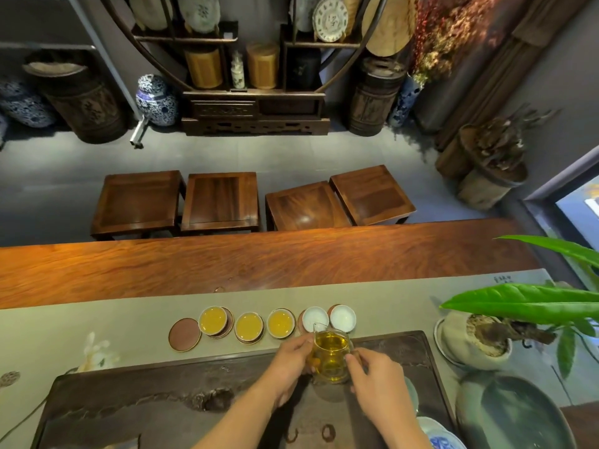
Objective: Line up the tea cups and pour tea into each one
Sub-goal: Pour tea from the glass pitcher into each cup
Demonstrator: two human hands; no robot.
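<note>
Several small white tea cups stand in a row on coasters along the grey runner. The three on the left (213, 320) (249, 326) (281, 323) hold yellow tea. The two on the right (315, 319) (343, 317) look empty. An empty brown coaster (185, 334) lies at the row's left end. A glass pitcher (330, 355) of yellow tea is held upright just in front of the empty cups, spout toward them. My left hand (289, 367) grips its left side, and my right hand (377, 380) grips its right side at the handle.
The dark stone tea tray (136, 403) lies under my arms. A potted plant (476, 338) with long green leaves and a large grey bowl (515, 413) sit to the right. Beyond the runner is the bare wooden tabletop (259, 264), then several wooden stools (220, 202).
</note>
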